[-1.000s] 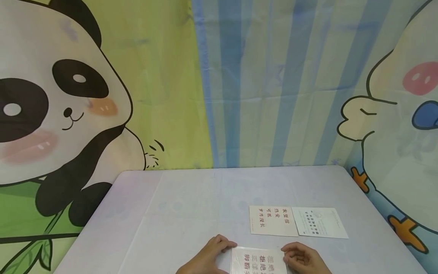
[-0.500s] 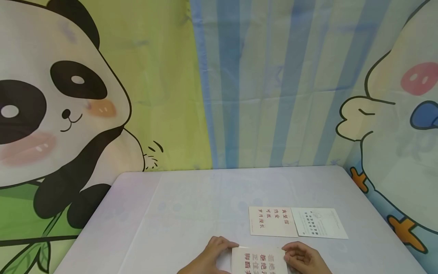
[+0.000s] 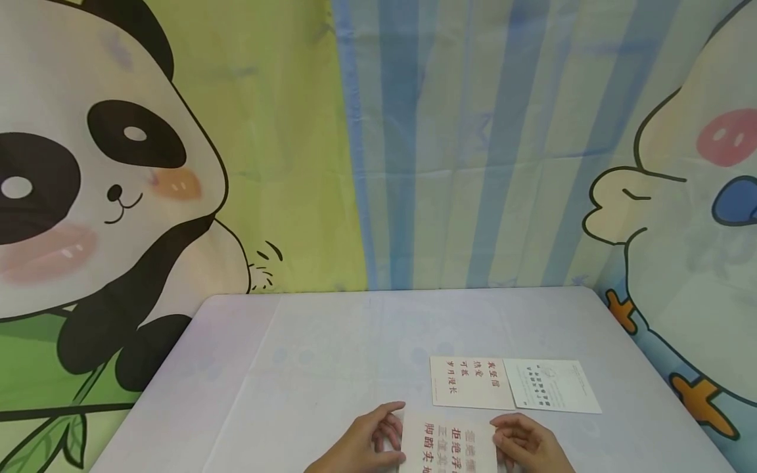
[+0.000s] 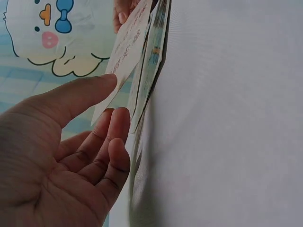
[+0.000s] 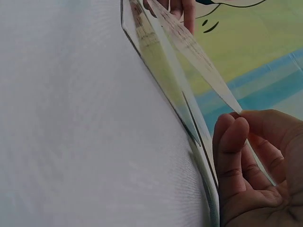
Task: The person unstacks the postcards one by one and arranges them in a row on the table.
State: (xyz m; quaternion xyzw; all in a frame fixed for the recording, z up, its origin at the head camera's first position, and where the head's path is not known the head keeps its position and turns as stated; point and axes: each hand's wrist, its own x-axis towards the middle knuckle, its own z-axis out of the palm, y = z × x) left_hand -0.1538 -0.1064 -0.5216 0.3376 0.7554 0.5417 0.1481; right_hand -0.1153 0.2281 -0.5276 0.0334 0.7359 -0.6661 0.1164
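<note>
A cream card [image 3: 440, 447] with printed Chinese characters is tilted up at the near side of the table, cut off by the lower frame edge in the head view. My right hand [image 3: 529, 443] pinches its right edge between thumb and fingertips. At the left edge, my left hand [image 3: 363, 440] curves loosely, a gap showing between its upper digit and the other fingers [image 4: 120, 120]; that upper digit overlaps the card in the left wrist view. Beneath the raised card lies a glossy, shiny-faced flat packet [image 5: 163, 71] on the table.
Two cards lie side by side farther back: a cream card [image 3: 472, 382] with red characters and a whiter card [image 3: 556, 385] with dark print. The pale table [image 3: 331, 341] meets a striped curtain [image 3: 437, 144] behind. Cartoon panels [image 3: 177, 263] stand at both sides.
The cream card has lifted slightly off the packet and shows more of its lettering. My left hand's digits have spread apart at its edge. The two farther cards have not moved.
</note>
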